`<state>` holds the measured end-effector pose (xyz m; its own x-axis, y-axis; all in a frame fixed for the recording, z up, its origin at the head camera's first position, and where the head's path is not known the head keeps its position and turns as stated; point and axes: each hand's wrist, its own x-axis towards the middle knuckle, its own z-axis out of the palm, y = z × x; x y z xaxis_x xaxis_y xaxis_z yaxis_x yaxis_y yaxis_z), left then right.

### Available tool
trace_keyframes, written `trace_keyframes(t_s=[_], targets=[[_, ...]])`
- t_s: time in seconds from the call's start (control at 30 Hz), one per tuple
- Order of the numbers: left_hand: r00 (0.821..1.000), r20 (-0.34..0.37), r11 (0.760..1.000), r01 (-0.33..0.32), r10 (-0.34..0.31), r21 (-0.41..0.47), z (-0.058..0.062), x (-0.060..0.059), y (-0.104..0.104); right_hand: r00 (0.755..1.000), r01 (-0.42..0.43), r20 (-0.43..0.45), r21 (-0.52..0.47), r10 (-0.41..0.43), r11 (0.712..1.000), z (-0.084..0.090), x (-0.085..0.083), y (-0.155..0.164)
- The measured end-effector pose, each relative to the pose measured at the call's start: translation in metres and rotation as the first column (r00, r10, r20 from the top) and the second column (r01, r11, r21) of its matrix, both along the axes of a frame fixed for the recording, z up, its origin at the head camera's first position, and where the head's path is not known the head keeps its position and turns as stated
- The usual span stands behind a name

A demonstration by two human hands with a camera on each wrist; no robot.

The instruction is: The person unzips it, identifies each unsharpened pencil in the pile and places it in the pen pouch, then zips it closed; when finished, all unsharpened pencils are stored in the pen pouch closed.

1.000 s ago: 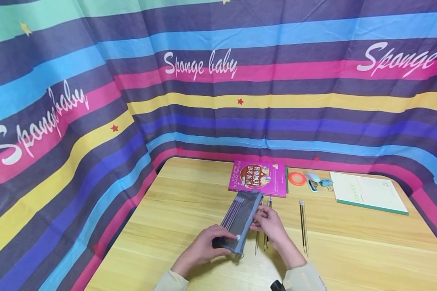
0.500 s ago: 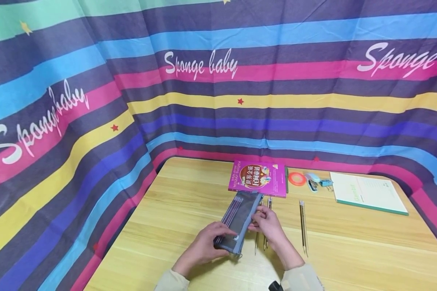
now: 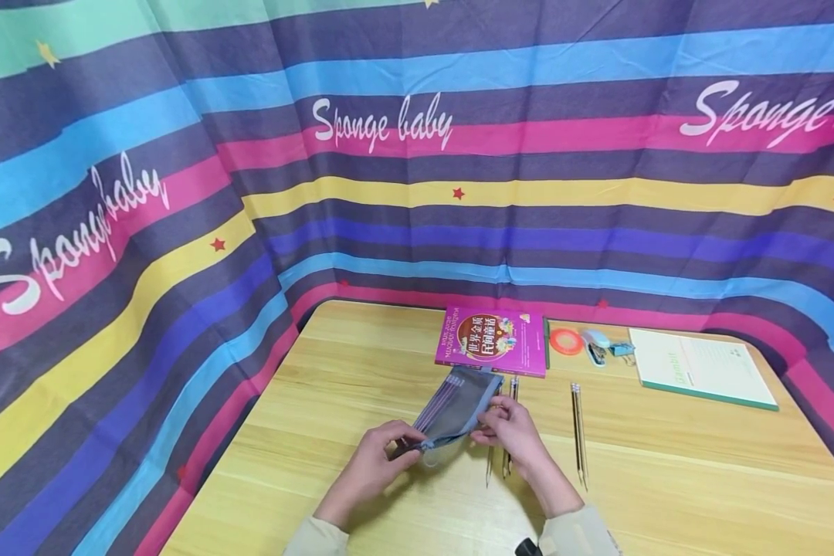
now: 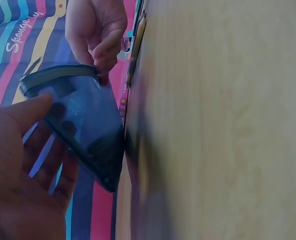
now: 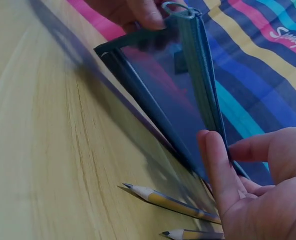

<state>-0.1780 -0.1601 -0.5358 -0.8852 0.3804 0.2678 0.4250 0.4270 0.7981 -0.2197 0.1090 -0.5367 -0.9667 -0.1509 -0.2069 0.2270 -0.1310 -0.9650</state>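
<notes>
- Head view: a flat, oblong pencil case [image 3: 455, 409] of grey-blue mesh fabric lies slantwise at the middle of the pale wooden table [image 3: 667, 463], its far end touching or overlapping the near edge of a glossy magenta book [image 3: 492, 341].
- The left hand [image 3: 371, 467] pinches the case's near end and lifts it off the wood; the right hand [image 3: 510, 432] pinches the long right edge.
- Slim pencils [image 3: 507, 455] lie just right of the case, partly under the right hand; another pair [image 3: 579, 432] lies further right, apart.
- At the back sit an orange ring of tape [image 3: 567, 340], a small stapler [image 3: 595, 344] and a white, green-edged pad [image 3: 702, 367]. Bare wood spreads on the left and near sides; a striped cloth [image 3: 181, 193] walls in the left and back edges.
- Left wrist view: the mesh is see-through, with a stiff dark zip band. The left hand [image 4: 22, 175] has its thumb on the outside and its fingers showing through the mesh from behind.
- Right wrist view: the case [image 5: 183, 95] stands on its long edge, tilted, with a metal pull ring at the top corner. The right hand [image 5: 253, 195] presses its thumb on the mesh beside the zip. Two sharpened yellow pencils [image 5: 173, 202] lie on the grained wood just below.
</notes>
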Motion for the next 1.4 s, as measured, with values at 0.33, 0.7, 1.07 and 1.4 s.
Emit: trace_keyframes(t_s=[0.33,0.7,1.07,1.4], targets=[[0.994,-0.007,0.994,-0.106,0.106,0.029,0.002,-0.003,-0.004,1.0,-0.031,-0.001,0.006,0.031,0.999,0.003,0.002,0.0],[0.989,-0.065,0.989,-0.128,0.133,0.071,0.0,-0.007,-0.004,0.999,0.05,-0.008,0.064,-0.05,0.997,0.005,0.003,0.0],[0.981,-0.123,0.988,-0.146,0.151,0.051,0.004,-0.007,-0.003,0.975,-0.115,-0.178,0.116,0.134,0.987,0.011,0.012,-0.015],[0.981,-0.117,0.988,-0.149,0.154,0.047,0.001,-0.011,-0.001,0.889,-0.217,-0.359,0.22,0.285,0.951,0.009,0.023,-0.03]])
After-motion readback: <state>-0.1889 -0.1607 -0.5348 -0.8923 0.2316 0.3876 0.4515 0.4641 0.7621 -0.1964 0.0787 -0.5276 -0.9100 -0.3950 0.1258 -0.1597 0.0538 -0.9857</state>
